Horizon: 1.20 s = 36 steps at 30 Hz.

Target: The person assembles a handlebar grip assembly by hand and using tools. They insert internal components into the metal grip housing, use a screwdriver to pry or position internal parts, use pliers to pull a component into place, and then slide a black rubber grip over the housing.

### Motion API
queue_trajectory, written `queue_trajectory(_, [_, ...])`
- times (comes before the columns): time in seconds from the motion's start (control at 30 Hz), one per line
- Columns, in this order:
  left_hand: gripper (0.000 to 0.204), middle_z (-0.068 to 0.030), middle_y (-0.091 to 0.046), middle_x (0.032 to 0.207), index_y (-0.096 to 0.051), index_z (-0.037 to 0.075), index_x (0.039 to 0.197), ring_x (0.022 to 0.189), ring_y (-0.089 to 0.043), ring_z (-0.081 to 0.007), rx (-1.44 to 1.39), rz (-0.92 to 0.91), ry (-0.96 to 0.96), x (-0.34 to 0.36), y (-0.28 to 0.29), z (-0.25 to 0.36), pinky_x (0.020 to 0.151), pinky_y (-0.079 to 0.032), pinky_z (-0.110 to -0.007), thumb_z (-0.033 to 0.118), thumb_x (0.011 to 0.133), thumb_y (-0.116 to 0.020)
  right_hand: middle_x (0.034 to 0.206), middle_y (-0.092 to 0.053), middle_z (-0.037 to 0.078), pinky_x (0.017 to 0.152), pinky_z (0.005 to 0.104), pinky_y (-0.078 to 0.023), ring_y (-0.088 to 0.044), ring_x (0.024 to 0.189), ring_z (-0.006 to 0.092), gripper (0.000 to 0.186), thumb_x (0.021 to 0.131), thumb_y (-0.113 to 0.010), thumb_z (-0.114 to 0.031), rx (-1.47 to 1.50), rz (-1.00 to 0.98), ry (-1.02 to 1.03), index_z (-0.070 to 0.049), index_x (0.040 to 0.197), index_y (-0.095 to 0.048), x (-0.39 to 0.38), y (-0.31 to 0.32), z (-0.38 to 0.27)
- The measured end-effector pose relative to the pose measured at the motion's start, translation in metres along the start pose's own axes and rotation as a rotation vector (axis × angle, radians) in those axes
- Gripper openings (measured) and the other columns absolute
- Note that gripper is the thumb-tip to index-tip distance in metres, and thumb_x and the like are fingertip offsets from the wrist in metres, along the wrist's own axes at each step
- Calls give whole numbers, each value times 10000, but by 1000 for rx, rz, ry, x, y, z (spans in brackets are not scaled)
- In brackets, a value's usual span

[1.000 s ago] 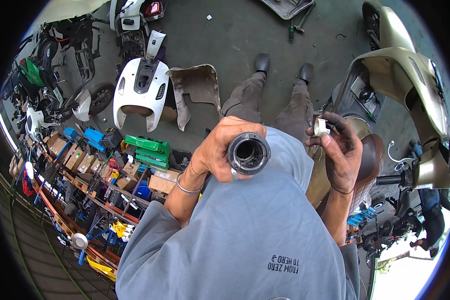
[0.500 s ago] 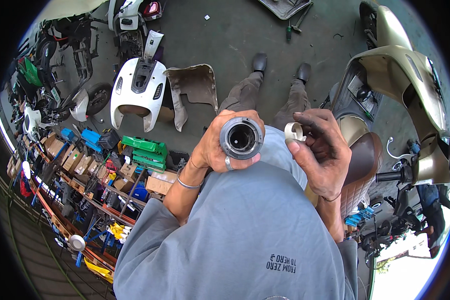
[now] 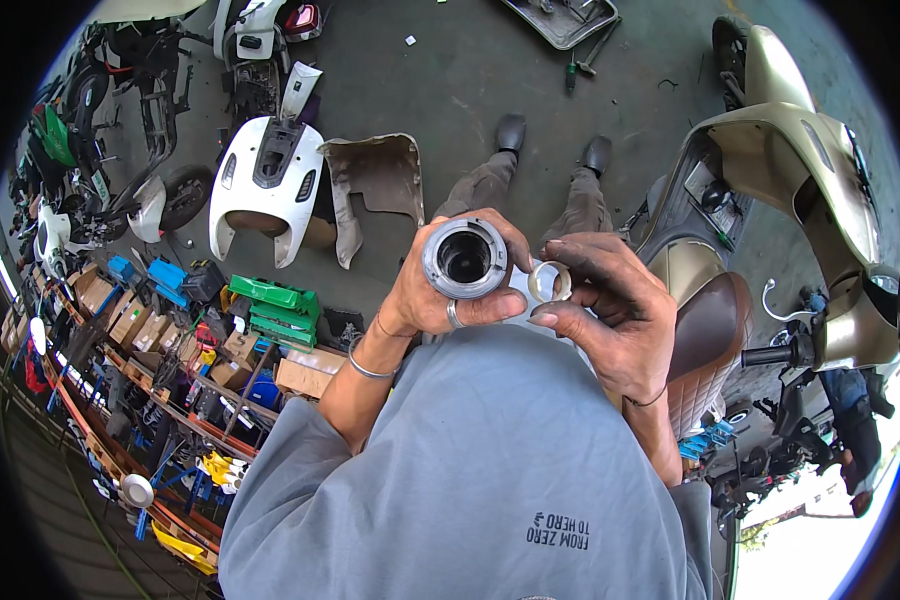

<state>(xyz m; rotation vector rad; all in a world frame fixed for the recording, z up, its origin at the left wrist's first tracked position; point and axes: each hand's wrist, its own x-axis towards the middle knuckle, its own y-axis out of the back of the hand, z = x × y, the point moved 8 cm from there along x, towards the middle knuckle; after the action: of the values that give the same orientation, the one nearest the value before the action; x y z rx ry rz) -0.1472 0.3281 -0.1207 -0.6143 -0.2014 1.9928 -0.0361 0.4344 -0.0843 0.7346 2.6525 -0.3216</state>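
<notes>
My left hand [image 3: 425, 300] is closed around a dark cylindrical tube with a greyish rim [image 3: 492, 258], held upright so its black bore faces the camera. Its thumb, smudged dark, lies below the rim. Just right of the tube, my right hand [image 3: 615, 330] pinches a thin pale ring or bushing [image 3: 560, 282] between grimy fingers, its opening turned partly upward. The ring is close beside the tube, with no sign of being inside it. Both are held above my grey shirt.
A cream scooter [image 3: 780, 130] with brown seat stands at right, a person [image 3: 850, 440] beyond it. White bodywork [image 3: 280, 215], an inner panel [image 3: 370, 180] and dismantled scooters [image 3: 150, 120] lie ahead left. Shelving with green bins [image 3: 275, 300] is at left; a metal tray [image 3: 570, 30] lies ahead.
Both hands have shifted left in view, the left slightly upward. My right hand has carried the pale ring much closer to the tube and turned it so its opening shows.
</notes>
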Motion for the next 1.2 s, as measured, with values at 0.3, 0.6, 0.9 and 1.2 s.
queue_trajectory(0.3, [365, -100, -688, 885, -675, 2, 936, 775, -646, -165, 163, -56, -118, -4, 4, 6, 680, -498, -275, 175, 673, -860, 1151, -619, 145, 761, 260, -604, -653, 925, 153, 547, 686, -812, 51, 122, 29, -80, 43, 1192, -605, -5, -5, 10])
queue_trajectory(0.6, [349, -131, -701, 894, -665, -8, 950, 834, -670, -220, 284, -99, -219, -6, -3, 12, 723, -526, -318, 117, 673, -835, 1159, -617, 156, 818, 285, -597, -649, 1008, 201, 419, 748, -743, 83, 120, 12, -75, 45, 1149, -630, -11, -3, 11])
queue_trajectory(0.9, [327, -122, -721, 847, -665, -10, 902, 619, -674, -173, 309, -136, -403, -9, -6, 20, 545, -522, -265, 85, 633, -827, 1181, -610, 186, 856, 328, -575, -631, 1070, 250, 384, 760, -732, 68, 68, -55, 18, 52, 1129, -631, -12, -7, 11])
queue_trajectory(1.2, [333, -113, -721, 839, -671, 1, 892, 611, -670, -165, 287, -122, -368, -10, -6, 18, 551, -527, -265, 110, 629, -844, 1152, -603, 165, 784, 303, -569, -631, 1027, 216, 455, 686, -819, 28, 57, -18, 40, 36, 1103, -635, -11, -11, 7])
